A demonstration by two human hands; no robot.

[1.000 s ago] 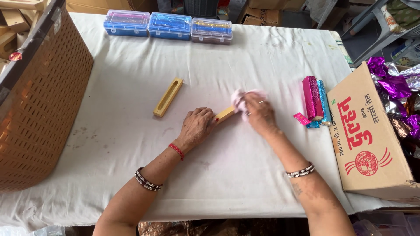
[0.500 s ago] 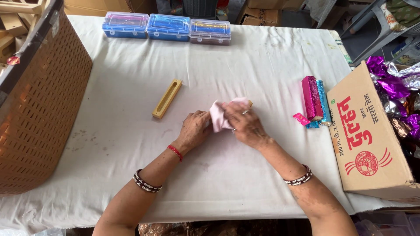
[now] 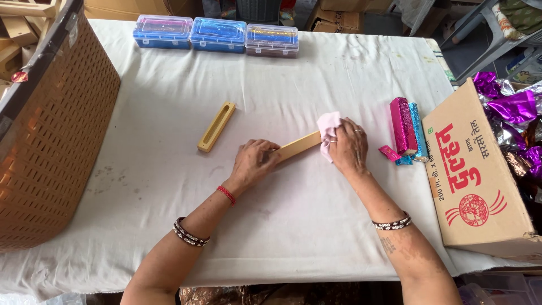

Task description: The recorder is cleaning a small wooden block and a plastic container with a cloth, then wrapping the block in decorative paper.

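Left hand (image 3: 254, 160) grip clamped on wooden strip (image 3: 298, 147) against white worktop (image 3: 293, 226), right hand (image 3: 347, 148) grip closed on pink cloth (image 3: 328, 134) at strip's far end, slotted wooden block (image 3: 216, 126) beyond left hand

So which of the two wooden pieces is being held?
The plain one between both hands, under the pink cloth; the slotted one lies apart, untouched.

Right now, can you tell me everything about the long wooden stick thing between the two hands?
The long pale wooden block looks like smooth, light yellow-brown wood, a narrow bar with straight edges. It lies flat on the white tablecloth, slanting up toward the right. The left hand presses down on its near end, hiding that part. The right hand holds a small pink cloth against its far end, covering it.
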